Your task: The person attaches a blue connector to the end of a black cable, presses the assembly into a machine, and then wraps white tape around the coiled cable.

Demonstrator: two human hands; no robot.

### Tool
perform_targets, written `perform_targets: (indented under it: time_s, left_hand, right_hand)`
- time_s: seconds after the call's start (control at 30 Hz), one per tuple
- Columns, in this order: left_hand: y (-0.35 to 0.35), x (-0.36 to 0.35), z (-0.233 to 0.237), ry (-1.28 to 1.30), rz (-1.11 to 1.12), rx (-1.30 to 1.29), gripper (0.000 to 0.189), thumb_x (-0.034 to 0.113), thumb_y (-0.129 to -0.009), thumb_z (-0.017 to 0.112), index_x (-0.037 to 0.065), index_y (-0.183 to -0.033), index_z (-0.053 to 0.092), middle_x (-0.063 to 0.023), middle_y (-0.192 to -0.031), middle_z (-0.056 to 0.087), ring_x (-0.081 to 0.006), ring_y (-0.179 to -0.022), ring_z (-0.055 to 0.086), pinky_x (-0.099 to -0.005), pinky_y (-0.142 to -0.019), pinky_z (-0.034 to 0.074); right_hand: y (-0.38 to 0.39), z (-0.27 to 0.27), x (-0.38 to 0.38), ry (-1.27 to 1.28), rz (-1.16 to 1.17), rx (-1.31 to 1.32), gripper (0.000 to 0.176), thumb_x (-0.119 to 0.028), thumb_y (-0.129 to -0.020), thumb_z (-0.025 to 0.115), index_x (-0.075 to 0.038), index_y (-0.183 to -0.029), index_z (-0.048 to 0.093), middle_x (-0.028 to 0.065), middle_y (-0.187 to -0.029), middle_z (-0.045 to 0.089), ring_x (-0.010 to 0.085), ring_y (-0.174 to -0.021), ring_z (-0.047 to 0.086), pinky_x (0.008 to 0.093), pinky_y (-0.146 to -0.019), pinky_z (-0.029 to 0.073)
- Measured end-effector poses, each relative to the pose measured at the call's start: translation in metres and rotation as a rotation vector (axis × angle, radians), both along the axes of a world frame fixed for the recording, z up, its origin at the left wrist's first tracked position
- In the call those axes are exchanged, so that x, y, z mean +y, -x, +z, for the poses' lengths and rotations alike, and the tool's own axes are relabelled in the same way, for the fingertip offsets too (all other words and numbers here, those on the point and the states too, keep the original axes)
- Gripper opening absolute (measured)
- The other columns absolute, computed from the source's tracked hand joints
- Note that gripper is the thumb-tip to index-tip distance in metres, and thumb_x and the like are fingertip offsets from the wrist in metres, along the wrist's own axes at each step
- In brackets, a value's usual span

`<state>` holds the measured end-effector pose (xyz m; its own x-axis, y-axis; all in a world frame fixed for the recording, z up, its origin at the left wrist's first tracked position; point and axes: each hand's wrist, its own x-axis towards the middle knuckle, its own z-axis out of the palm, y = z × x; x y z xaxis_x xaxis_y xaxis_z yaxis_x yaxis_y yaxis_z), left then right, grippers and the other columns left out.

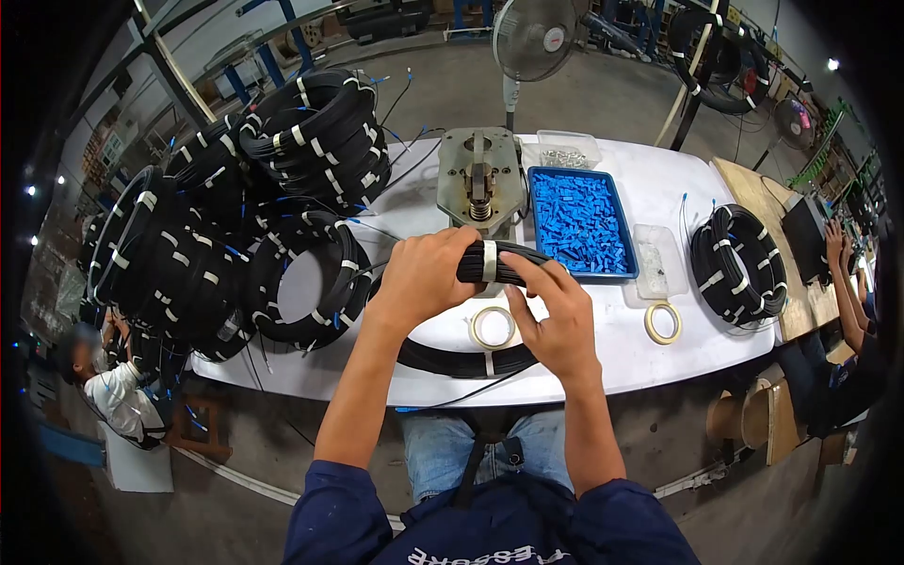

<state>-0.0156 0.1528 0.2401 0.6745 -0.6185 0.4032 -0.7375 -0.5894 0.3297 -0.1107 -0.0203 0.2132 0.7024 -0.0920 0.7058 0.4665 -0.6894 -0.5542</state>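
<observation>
A coil of black cable (441,362) stands tilted at the near edge of the table, its far side lifted. My left hand (422,275) is closed around that raised side, just left of a pale tape band (490,262). On the other side of the band, my right hand (557,315) has its fingers over the cable and its thumb below, gripping loosely. Through the coil's opening, a roll of tape (475,330) shows on the white table. One cable end with a blue tip (407,410) sticks out at the front edge.
Ahead stands a metal press (480,179). Right of it are a blue tray (633,254) of small blue parts, clear plastic boxes, another tape roll (650,323) and a taped coil (737,264). Stacked coils (315,141) crowd the left. People sit at both sides; a fan (537,38) stands behind.
</observation>
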Motion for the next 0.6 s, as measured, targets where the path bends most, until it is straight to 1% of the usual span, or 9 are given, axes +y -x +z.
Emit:
perform_targets:
  time_s: [0.03, 0.07, 0.13, 0.17, 0.4, 0.47, 0.5, 0.53, 0.6]
  left_hand:
    - [0.0, 0.0, -0.002, 0.009, 0.012, -0.028, 0.038, 0.021, -0.07, 0.077, 0.007, -0.102, 0.062, -0.013, -0.09, 0.069, -0.0364, -0.081, 0.067, -0.0459, -0.069, 0.052]
    - [-0.001, 0.0, -0.003, 0.017, 0.025, -0.056, 0.037, 0.021, -0.07, 0.076, 0.007, -0.101, 0.062, -0.0129, -0.089, 0.069, -0.0365, -0.08, 0.067, -0.0462, -0.069, 0.052]
    - [-0.002, 0.001, -0.002, 0.006, 0.037, -0.044, 0.037, 0.02, -0.071, 0.076, 0.007, -0.102, 0.061, -0.0129, -0.09, 0.069, -0.0368, -0.08, 0.067, -0.0462, -0.069, 0.052]
    - [-0.002, 0.001, -0.002, -0.005, 0.042, -0.031, 0.037, 0.019, -0.071, 0.075, 0.007, -0.103, 0.061, -0.0129, -0.09, 0.069, -0.037, -0.08, 0.066, -0.0462, -0.069, 0.052]
    - [-0.002, 0.0, -0.002, -0.035, 0.058, -0.03, 0.035, 0.018, -0.072, 0.074, 0.007, -0.102, 0.06, -0.0133, -0.09, 0.07, -0.0375, -0.081, 0.066, -0.0463, -0.069, 0.052]
    - [-0.003, -0.001, -0.002, -0.051, 0.089, -0.08, 0.035, 0.02, -0.072, 0.075, 0.007, -0.101, 0.061, -0.0135, -0.089, 0.07, -0.0376, -0.08, 0.066, -0.046, -0.069, 0.052]
    - [-0.002, 0.0, -0.003, -0.053, 0.087, -0.075, 0.035, 0.02, -0.072, 0.075, 0.007, -0.101, 0.061, -0.0135, -0.089, 0.07, -0.0376, -0.08, 0.066, -0.046, -0.069, 0.052]
    - [-0.003, 0.001, -0.002, -0.04, 0.086, -0.052, 0.037, 0.021, -0.07, 0.077, 0.007, -0.101, 0.061, -0.0134, -0.089, 0.07, -0.0375, -0.08, 0.066, -0.0459, -0.069, 0.052]
    - [-0.006, 0.003, -0.001, -0.031, 0.088, -0.026, 0.038, 0.021, -0.069, 0.078, 0.007, -0.101, 0.061, -0.0133, -0.089, 0.07, -0.0374, -0.08, 0.067, -0.0458, -0.069, 0.052]
  right_hand:
    - [-0.002, -0.004, -0.003, 0.076, 0.009, -0.006, 0.041, -0.01, -0.082, 0.072, -0.016, -0.122, 0.069, 0.0062, -0.082, 0.057, 0.0219, -0.071, 0.059, 0.0349, -0.061, 0.049]
    - [-0.002, -0.002, 0.0, 0.076, 0.014, -0.009, 0.041, -0.01, -0.082, 0.072, -0.016, -0.122, 0.069, 0.0062, -0.082, 0.057, 0.0219, -0.071, 0.059, 0.0349, -0.061, 0.049]
    - [0.001, 0.001, 0.005, 0.226, -0.064, 0.026, 0.042, -0.013, -0.082, 0.072, -0.018, -0.123, 0.068, 0.0043, -0.082, 0.053, 0.0214, -0.072, 0.057, 0.035, -0.06, 0.049]
    - [-0.001, -0.001, 0.007, 0.244, -0.084, 0.016, 0.042, -0.014, -0.082, 0.072, -0.018, -0.123, 0.068, 0.0033, -0.084, 0.05, 0.021, -0.074, 0.056, 0.035, -0.059, 0.049]
    - [-0.005, 0.0, 0.006, 0.332, -0.116, 0.025, 0.041, -0.013, -0.082, 0.072, -0.017, -0.122, 0.068, 0.0043, -0.084, 0.053, 0.0214, -0.074, 0.058, 0.0359, -0.06, 0.05]
    - [-0.008, 0.004, 0.002, 0.249, -0.018, 0.038, 0.042, -0.008, -0.082, 0.072, -0.013, -0.124, 0.068, 0.0075, -0.085, 0.054, 0.0237, -0.072, 0.057, 0.0352, -0.062, 0.048]
    - [-0.009, 0.005, -0.003, 0.239, 0.039, 0.027, 0.043, -0.006, -0.082, 0.071, -0.011, -0.124, 0.067, 0.0068, -0.084, 0.054, 0.0205, -0.071, 0.056, 0.0315, -0.061, 0.047]
    - [-0.008, 0.006, -0.006, 0.237, 0.037, 0.03, 0.043, -0.006, -0.082, 0.071, -0.011, -0.124, 0.067, 0.0068, -0.084, 0.054, 0.0205, -0.071, 0.056, 0.0315, -0.061, 0.047]
    - [-0.004, 0.01, -0.012, -0.089, 0.23, 0.192, 0.044, -0.004, -0.081, 0.07, -0.011, -0.125, 0.066, 0.0083, -0.088, 0.058, 0.023, -0.075, 0.06, 0.0338, -0.066, 0.049]
